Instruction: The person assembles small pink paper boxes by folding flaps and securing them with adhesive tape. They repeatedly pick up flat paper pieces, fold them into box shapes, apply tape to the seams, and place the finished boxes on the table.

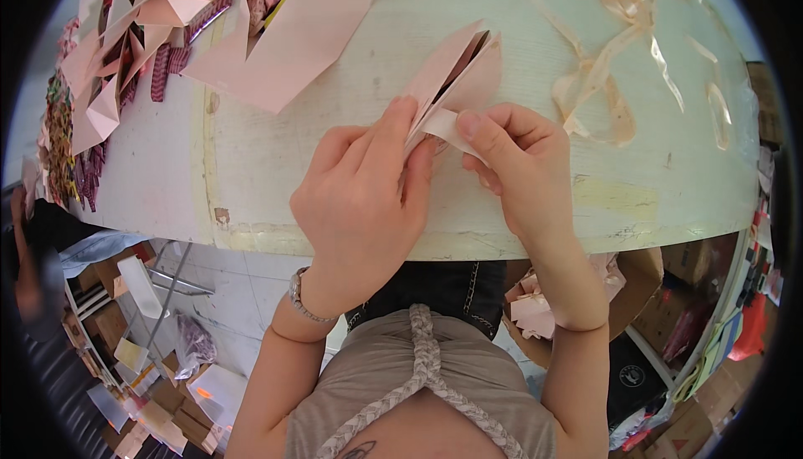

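Observation:
Over the table, a folded pink card [481, 70] points away from me, with a dark, narrow opening between its two sides. My left hand [360, 196] is closed on its near left side, the fingers pressing along the fold. From the right, my right hand [531, 158] pinches a pale flap [449, 127] at the card's near end between thumb and fingers. Whether the flap is part of the card or a separate strip, I cannot tell. The near tip of the card is partly hidden behind my left fingers.
Pink folded card pieces [280, 74] lie at the far left, beside striped ribbons [171, 59] and a heap of coloured strips [63, 141]. Loose peach ribbons [615, 116] trail at the far right. Below the table edge [468, 246], a cardboard box [640, 288] holds pink card pieces.

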Demonstrator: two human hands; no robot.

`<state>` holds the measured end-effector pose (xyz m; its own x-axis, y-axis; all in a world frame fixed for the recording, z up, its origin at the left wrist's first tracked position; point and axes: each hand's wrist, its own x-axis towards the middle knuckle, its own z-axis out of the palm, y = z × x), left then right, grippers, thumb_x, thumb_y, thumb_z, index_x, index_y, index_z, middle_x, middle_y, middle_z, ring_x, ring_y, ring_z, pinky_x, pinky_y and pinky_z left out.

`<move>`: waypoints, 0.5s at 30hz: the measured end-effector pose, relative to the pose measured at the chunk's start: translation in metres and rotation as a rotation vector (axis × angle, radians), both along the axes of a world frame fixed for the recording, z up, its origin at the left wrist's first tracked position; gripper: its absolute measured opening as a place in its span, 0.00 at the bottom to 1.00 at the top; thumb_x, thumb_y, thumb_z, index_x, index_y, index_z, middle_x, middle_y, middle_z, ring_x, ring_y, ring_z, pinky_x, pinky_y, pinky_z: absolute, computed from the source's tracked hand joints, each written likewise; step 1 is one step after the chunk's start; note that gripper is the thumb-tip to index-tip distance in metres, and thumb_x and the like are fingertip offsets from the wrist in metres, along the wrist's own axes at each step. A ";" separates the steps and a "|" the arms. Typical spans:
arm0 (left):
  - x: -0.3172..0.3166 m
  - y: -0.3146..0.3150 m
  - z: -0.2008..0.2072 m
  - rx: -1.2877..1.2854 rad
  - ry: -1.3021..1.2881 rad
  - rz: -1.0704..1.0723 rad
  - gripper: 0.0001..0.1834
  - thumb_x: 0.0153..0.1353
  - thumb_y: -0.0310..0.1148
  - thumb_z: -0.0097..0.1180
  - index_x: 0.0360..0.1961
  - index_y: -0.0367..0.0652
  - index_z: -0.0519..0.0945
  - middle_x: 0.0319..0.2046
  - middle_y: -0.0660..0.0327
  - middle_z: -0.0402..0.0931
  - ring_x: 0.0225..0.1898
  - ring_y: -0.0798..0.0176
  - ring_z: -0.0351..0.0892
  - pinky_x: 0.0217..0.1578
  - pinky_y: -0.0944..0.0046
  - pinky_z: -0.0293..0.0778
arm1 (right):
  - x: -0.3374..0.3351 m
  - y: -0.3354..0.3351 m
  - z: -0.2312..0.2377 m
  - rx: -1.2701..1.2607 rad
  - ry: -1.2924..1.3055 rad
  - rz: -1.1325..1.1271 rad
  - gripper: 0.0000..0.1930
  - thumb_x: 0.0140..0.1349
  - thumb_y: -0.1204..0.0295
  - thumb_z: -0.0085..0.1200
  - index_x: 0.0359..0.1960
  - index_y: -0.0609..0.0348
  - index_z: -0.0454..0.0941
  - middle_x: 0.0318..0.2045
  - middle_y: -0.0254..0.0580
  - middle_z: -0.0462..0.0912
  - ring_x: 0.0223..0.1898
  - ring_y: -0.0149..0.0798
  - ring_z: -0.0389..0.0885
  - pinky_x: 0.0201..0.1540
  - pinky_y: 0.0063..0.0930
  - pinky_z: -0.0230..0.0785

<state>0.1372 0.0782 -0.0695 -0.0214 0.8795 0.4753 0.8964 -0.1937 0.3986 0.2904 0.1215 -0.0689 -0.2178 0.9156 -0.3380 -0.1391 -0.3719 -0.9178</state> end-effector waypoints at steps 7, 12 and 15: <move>0.000 0.000 0.000 0.007 -0.009 0.010 0.19 0.49 0.29 0.66 0.45 0.42 0.82 0.27 0.65 0.82 0.28 0.62 0.78 0.26 0.66 0.73 | -0.007 -0.004 0.001 0.019 -0.025 0.021 0.10 0.61 0.67 0.62 0.35 0.63 0.83 0.26 0.35 0.85 0.26 0.19 0.80 0.22 0.13 0.63; -0.001 -0.001 0.000 0.000 -0.003 0.010 0.20 0.48 0.28 0.66 0.46 0.42 0.81 0.25 0.65 0.81 0.28 0.62 0.78 0.25 0.66 0.73 | -0.010 0.002 0.000 0.026 0.004 0.073 0.10 0.60 0.67 0.63 0.33 0.62 0.83 0.25 0.34 0.85 0.24 0.18 0.77 0.21 0.12 0.61; 0.000 -0.001 -0.001 0.016 -0.024 0.002 0.21 0.47 0.28 0.66 0.46 0.42 0.81 0.24 0.64 0.80 0.28 0.62 0.78 0.25 0.65 0.73 | -0.011 0.003 -0.001 0.015 0.043 0.103 0.11 0.60 0.65 0.63 0.32 0.62 0.82 0.24 0.34 0.84 0.24 0.18 0.76 0.21 0.12 0.59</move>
